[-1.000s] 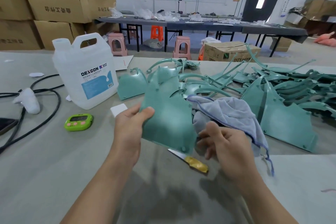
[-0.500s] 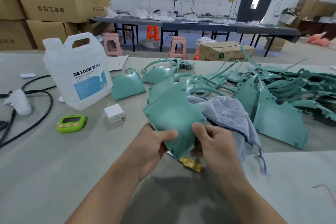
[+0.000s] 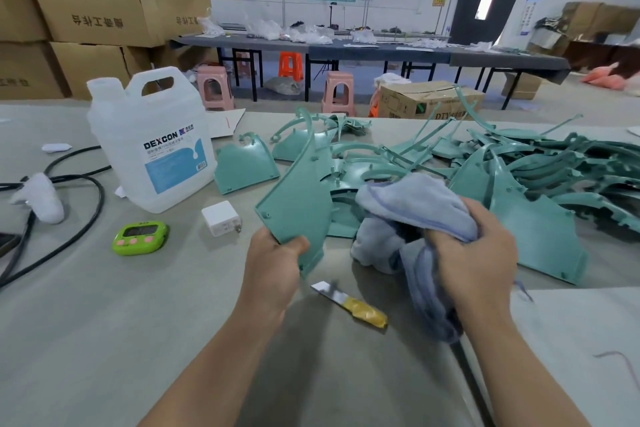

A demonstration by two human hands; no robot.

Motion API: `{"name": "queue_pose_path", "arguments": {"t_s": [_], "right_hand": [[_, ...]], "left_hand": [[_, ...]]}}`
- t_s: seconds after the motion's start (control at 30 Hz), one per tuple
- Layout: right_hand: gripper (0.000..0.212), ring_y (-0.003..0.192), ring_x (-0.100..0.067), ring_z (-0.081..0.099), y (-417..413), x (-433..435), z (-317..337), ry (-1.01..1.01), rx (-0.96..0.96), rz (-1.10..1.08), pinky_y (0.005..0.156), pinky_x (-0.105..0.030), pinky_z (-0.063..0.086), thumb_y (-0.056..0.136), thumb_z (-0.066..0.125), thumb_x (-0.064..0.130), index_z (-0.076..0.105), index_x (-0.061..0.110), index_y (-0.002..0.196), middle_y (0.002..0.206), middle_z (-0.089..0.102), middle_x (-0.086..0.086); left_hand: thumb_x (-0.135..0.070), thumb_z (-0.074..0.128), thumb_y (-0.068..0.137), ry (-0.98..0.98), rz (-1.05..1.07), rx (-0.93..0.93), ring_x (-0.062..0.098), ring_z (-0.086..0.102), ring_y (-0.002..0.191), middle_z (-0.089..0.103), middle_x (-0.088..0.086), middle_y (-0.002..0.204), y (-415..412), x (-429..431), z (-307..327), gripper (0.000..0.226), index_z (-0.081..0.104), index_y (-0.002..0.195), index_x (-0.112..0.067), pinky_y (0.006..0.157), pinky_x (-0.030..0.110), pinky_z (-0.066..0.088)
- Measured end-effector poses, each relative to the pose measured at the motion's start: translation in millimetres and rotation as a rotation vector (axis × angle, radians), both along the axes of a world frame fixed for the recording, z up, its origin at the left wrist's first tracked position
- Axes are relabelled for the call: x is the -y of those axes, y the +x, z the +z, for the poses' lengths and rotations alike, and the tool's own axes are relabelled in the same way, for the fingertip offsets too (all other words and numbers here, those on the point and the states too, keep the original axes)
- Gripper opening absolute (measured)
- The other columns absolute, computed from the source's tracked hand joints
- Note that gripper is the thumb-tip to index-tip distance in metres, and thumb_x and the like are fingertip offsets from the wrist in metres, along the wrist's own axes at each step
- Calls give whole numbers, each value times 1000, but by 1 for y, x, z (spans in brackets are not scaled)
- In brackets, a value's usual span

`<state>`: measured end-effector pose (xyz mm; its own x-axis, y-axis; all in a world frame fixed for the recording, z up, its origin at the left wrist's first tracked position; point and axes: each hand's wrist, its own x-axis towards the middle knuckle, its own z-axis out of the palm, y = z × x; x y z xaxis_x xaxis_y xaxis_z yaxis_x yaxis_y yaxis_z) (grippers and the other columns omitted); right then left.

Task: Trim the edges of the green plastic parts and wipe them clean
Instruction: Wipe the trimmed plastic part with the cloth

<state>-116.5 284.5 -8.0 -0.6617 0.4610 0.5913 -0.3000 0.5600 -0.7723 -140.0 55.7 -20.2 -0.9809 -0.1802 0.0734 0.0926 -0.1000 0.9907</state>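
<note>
**Now the cloth takes over**

Right, your hands have split up. Half a second ago both were pinching the lower corner of the green part [image 3: 298, 201]; now your left hand [image 3: 273, 263] holds it alone, grip clamped on that bottom corner with the thumb on top. The part stands tilted above the worktop [image 3: 104, 322], just in front of the pile of green parts [image 3: 554, 163]. Your right hand [image 3: 481, 253] has gone to the grey-blue cloth [image 3: 415, 201], its grip closed round a bunched handful just beside the part. The knife [image 3: 346, 300] lies untouched on the worktop between your wrists, so I'd call trimming on this piece finished and wiping next.

Hard to read: your right fingers are buried in the cloth, and your left fingers sit behind the part. The knife is blurred. Whether the cloth is damp, I cannot tell.
</note>
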Motion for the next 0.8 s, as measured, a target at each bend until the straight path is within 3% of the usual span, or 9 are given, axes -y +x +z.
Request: {"name": "queue_pose_path", "arguments": {"t_s": [0.1, 0.17, 0.2, 0.3, 0.37, 0.43, 0.57, 0.67, 0.8], "right_hand": [[33, 86, 1, 62, 20, 30, 8, 64, -161, 241, 74, -20, 50, 79, 64, 20, 71, 42, 103, 90, 69, 14], [51, 115, -8, 59, 27, 54, 2, 302, -164, 329, 97, -28, 47, 72, 68, 22, 71, 31, 122, 115, 66, 17], [60, 126, -11, 54, 26, 64, -1, 378, -141, 389, 105, -32, 44, 70, 72, 20, 68, 24, 130, 127, 63, 13], [74, 150, -21, 32, 20, 82, -2, 438, 77, 431, 121, -45, 30, 76, 68, 18, 51, 32, 146, 157, 42, -1], [79, 156, -20, 15, 16, 82, -1, 495, 198, 390, 126, -43, 15, 79, 60, 13, 41, 39, 151, 166, 26, -4], [79, 154, -19, 21, 11, 78, -1, 570, 242, 356, 127, -35, 9, 80, 57, 13, 39, 38, 153, 163, 33, -1], [68, 119, -26, 56, -2, 74, 7, 604, 218, 167, 106, -38, 41, 74, 63, 28, 57, 26, 142, 128, 64, 0], [54, 101, -25, 60, -3, 89, 8, 595, 161, 35, 93, -42, 46, 76, 60, 31, 65, 21, 128, 108, 67, 2], [46, 90, -25, 60, -10, 100, 13, 489, 102, -143, 82, -39, 44, 76, 65, 36, 66, 19, 118, 99, 68, 0]], "left_hand": [[-5, 56, 64, -58, -26, -15, 17, 58, 63, 68, 10, 73, 6, -7, 5, 29, 72, 81, -23, 61, 35, 51], [9, 55, 80, 4, -72, 11, 13, 53, 52, 58, 14, 65, 10, -15, 3, 15, 61, 72, -1, 57, 38, 47], [12, 48, 93, 50, -132, 49, 9, 61, 54, 64, 12, 69, 12, -17, 4, 30, 64, 72, -3, 64, 39, 54], [-2, 28, 108, 253, -275, 26, 28, 63, 123, 63, 30, 128, 14, -24, 15, 40, 64, 123, 6, 102, 30, 45], [-9, 30, 109, 227, -217, 173, 29, 59, 127, 60, 21, 136, 9, -19, 5, 36, 57, 130, 2, 104, 34, 46], [5, 37, 104, 364, -178, 230, 27, 70, 104, 69, 18, 113, 9, -17, 7, 31, 65, 117, 0, 90, 36, 57], [10, 64, 80, 115, -230, 176, 30, 66, 89, 74, 18, 92, 14, -24, 15, 27, 82, 90, -9, 86, 41, 54], [16, 53, 94, 118, -161, 187, 29, 61, 97, 67, 34, 115, 8, -25, 14, 25, 64, 116, 13, 97, 47, 50], [18, 52, 74, 63, -264, 172, 19, 67, 57, 71, 10, 65, 10, -19, 12, 31, 73, 88, 0, 51, 27, 53]]}}
